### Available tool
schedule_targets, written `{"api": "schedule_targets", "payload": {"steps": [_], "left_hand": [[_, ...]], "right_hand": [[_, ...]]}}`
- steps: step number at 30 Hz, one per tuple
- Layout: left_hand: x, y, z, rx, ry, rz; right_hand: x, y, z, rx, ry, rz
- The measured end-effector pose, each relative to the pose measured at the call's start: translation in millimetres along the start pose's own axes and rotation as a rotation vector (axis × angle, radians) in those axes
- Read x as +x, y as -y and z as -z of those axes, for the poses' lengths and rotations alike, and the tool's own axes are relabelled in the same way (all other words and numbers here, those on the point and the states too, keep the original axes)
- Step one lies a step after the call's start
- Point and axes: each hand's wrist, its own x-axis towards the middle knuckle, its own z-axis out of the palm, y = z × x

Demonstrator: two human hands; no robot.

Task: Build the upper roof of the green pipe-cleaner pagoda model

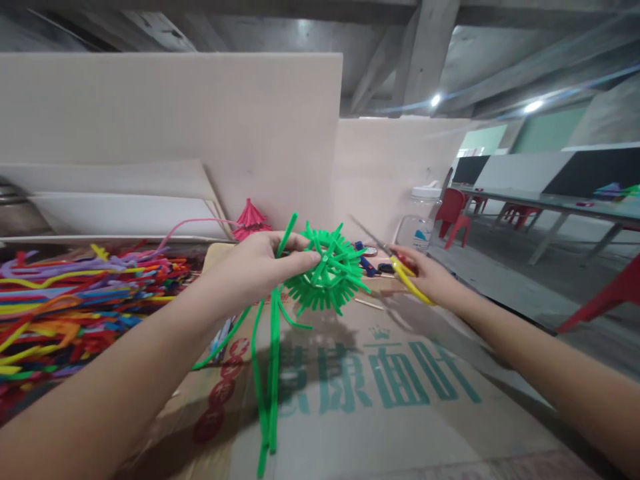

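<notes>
My left hand is closed on a round, spiky green pipe-cleaner piece, held up above the cardboard. Several long green pipe cleaners hang down from the same hand. In my right hand is a pair of scissors with yellow and red handles, its blades pointing up and left, apart from the green piece. The fingers of my right hand are partly hidden behind the handles. Behind my left hand stands a small pink umbrella-shaped piece.
A heap of coloured pipe cleaners lies on the left. Printed cardboard covers the work surface. A clear bottle stands at the back right, near small blue tools. White boards rise behind. Red chairs stand farther right.
</notes>
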Motion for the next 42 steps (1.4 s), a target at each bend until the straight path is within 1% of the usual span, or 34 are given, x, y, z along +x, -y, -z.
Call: {"api": "schedule_targets", "payload": {"steps": [2,4,6,8,10,13,16,19,21,23,29,34,39,42], "left_hand": [[-0.8,-1.5,-1.1,0.033,-0.055,0.004],[-1.9,-2.3,-3.7,0.052,-0.091,-0.005],[-2.5,-1.5,-7.2,0.021,-0.083,-0.041],[-1.9,0.9,-10.7,-0.031,-0.076,-0.072],[0.0,4.4,-13.4,-0.060,-0.083,-0.083],[4.4,10.6,-15.0,-0.121,-0.075,-0.093],[8.4,15.4,-14.1,-0.204,-0.037,-0.068],[10.7,16.4,-11.6,-0.298,0.051,-0.009],[11.7,15.1,-9.6,-0.379,0.118,0.043],[12.3,13.0,-8.0,-0.427,0.151,0.085],[11.3,8.3,-7.5,-0.456,0.171,0.133],[10.8,9.1,-8.6,-0.505,0.193,0.144],[11.0,7.9,-5.0,-0.550,0.270,0.159],[11.1,6.7,-2.4,-0.573,0.292,0.173]], "right_hand": [[-4.1,17.2,20.2,0.092,-0.130,0.028],[-12.4,41.8,41.4,0.034,-0.191,0.088],[-22.3,67.4,56.9,-0.067,-0.254,0.225],[-29.9,86.1,62.5,-0.164,-0.301,0.316],[-33.7,94.0,59.7,-0.251,-0.320,0.368],[-34.5,91.5,51.1,-0.366,-0.311,0.391],[-34.2,86.6,48.6,-0.430,-0.282,0.389],[-34.1,84.4,51.5,-0.461,-0.260,0.419],[-33.4,82.4,53.4,-0.506,-0.276,0.455],[-32.3,79.5,54.0,-0.559,-0.297,0.494],[-30.5,77.0,53.8,-0.563,-0.301,0.533],[-31.2,78.0,56.4,-0.655,-0.313,0.564],[-31.6,75.6,56.1,-0.686,-0.356,0.569],[-32.3,76.7,56.6,-0.690,-0.366,0.587]]}}
